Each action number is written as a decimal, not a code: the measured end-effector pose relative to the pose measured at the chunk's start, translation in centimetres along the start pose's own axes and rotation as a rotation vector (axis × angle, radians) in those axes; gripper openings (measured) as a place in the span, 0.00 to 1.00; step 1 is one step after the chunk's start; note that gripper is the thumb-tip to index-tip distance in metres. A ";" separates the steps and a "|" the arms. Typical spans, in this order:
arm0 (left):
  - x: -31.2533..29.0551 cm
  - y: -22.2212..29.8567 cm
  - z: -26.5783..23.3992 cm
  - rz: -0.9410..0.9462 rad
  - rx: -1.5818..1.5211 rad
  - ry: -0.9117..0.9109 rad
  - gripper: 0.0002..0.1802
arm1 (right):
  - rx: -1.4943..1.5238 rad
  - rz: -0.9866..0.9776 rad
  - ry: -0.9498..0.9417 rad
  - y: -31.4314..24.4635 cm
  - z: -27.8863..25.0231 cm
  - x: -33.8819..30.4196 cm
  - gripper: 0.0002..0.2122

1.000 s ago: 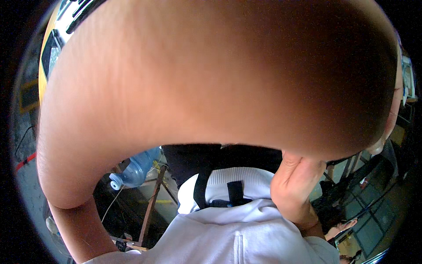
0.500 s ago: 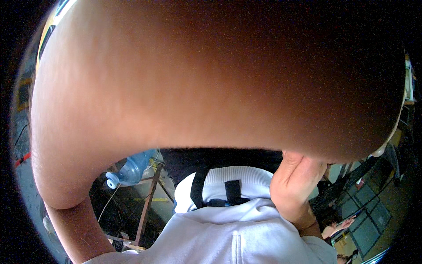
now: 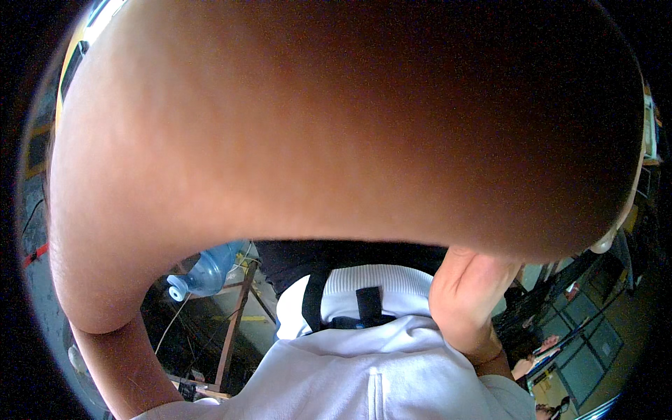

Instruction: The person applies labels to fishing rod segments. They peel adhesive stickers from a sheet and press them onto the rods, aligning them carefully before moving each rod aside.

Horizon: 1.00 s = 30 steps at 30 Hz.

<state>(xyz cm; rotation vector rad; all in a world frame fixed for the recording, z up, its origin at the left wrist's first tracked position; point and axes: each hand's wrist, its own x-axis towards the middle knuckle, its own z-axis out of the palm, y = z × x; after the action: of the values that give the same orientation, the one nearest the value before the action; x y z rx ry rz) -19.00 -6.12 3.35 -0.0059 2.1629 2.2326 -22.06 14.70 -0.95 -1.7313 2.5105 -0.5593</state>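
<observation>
My left arm (image 3: 231, 168) is raised, bent at the elbow, and crosses very close in front of me, filling most of the upper picture. Toward the right it falls into deep shadow. A small pale rounded tip (image 3: 602, 246) shows at its right end, perhaps a fingertip of my left hand; the rest of that hand cannot be made out. Below the arm, at the right, my right hand (image 3: 465, 301) is lifted in front of my white shirt (image 3: 329, 367). Its fingers are hidden behind the left arm, so whether it holds anything does not show.
At lower left, a translucent blue water jug (image 3: 210, 271) lies tilted by a brown metal frame (image 3: 234, 329) and loose cables. Black straps (image 3: 369, 306) hang over my shirt. At lower right, another person's hand (image 3: 525, 365) is near a thin flat object (image 3: 548, 355).
My arms have stayed almost in place, the left forearm's lower edge slightly lower. At lower right the other person's hand has shifted, and a thin flat object now shows beside it.
</observation>
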 end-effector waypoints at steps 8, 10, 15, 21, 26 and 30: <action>0.5 0.4 -0.4 0.023 0.007 0.010 0.08 | 0.217 0.387 0.139 2.8 -0.9 0.3 0.16; 0.8 0.4 -0.3 0.020 0.003 0.017 0.08 | 0.023 0.322 0.280 4.7 -1.8 1.2 0.16; 1.1 0.9 0.0 0.006 -0.068 0.062 0.08 | -0.198 0.289 0.470 9.8 -4.8 5.4 0.15; 1.3 1.9 -0.3 -0.006 -0.045 0.112 0.08 | -0.356 0.306 0.356 16.6 -5.6 11.9 0.19; 0.9 2.3 0.3 0.134 0.033 0.136 0.07 | -0.362 0.247 0.288 19.9 -5.0 14.1 0.18; -0.3 3.5 0.9 0.202 0.196 0.220 0.07 | -0.173 0.111 0.465 16.5 -6.6 11.9 0.13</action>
<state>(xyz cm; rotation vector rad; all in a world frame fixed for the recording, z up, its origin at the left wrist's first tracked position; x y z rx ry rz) -18.80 -5.37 6.91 -0.0306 2.6004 2.2004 -42.89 10.78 2.05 -1.6553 3.0281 -0.8444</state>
